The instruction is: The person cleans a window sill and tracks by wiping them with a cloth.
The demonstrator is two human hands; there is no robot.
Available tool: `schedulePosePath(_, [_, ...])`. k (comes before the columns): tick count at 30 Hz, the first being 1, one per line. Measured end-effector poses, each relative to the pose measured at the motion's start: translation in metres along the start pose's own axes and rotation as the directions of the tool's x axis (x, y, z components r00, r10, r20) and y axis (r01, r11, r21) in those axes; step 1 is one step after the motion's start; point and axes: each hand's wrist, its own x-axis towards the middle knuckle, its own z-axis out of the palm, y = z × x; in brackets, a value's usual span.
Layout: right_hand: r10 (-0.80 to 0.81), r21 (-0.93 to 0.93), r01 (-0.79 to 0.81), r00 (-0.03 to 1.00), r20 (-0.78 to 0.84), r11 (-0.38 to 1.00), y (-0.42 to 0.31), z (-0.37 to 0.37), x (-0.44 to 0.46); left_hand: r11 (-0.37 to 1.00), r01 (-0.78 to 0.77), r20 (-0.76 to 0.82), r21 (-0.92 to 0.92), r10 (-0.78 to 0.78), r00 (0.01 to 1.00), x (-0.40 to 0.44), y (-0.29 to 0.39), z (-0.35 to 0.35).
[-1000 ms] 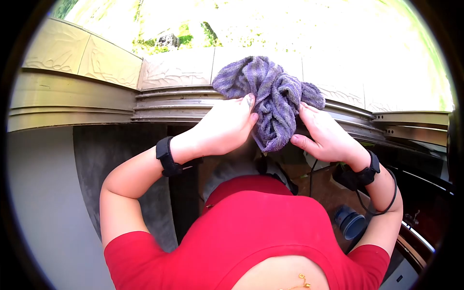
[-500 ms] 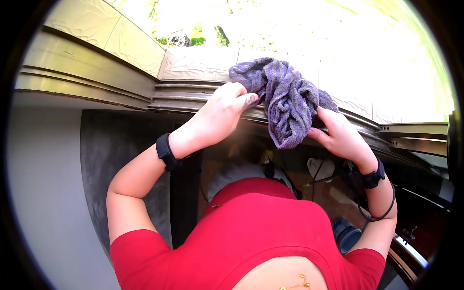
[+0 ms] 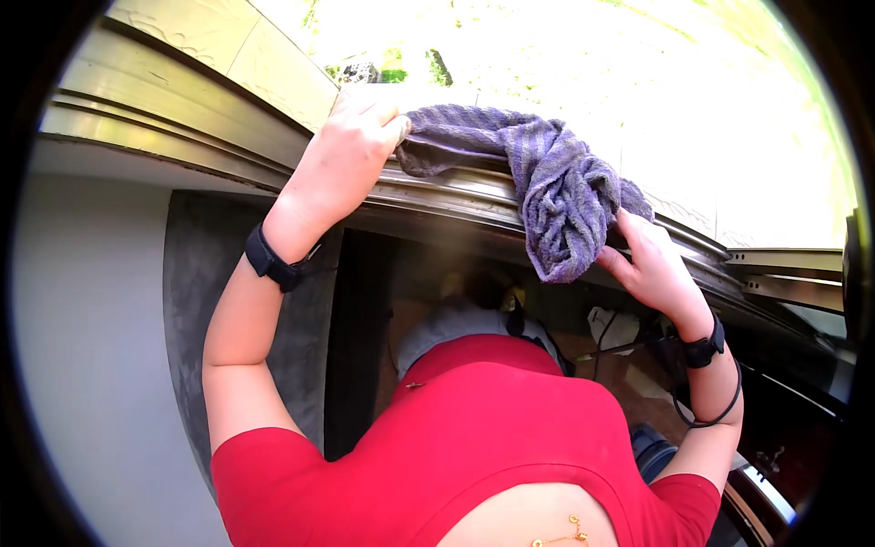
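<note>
A bunched purple-grey striped cloth [image 3: 567,196] lies over the metal window track [image 3: 447,193], its thick folded part hanging over the inner edge. My left hand [image 3: 354,150] pinches one end of the cloth at the left and stretches it out along the track. At the right, my right hand [image 3: 649,260] grips the cloth's bunched side between thumb and fingers; some of those fingers are hidden behind the folds. Both wrists wear black bands.
A metal frame [image 3: 173,100] runs along the left, beside patterned tiles [image 3: 205,36]. Another metal rail [image 3: 788,263] stands at the right. Below the sill are a grey panel [image 3: 237,301], a cable and a blue-grey bucket-like object [image 3: 653,451]. Outside is very bright.
My left hand has moved left, drawing its end of the cloth out into a longer strip. My right hand keeps its hold, and the view has shifted slightly.
</note>
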Motion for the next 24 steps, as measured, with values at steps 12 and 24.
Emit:
schedulePosePath(12, [-0.026,-0.086,0.027,1.0,0.018,0.996,-0.004,-0.002,0.0,0.98,0.188,0.189,-0.06,-0.174,0.966,-0.046,-0.007,0.027])
schedulePosePath(24, [0.041,-0.152,-0.019,0.989,0.139,0.988,-0.01,-0.004,0.001,0.931,0.351,0.192,-0.103,-0.327,0.925,-0.047,0.004,0.039])
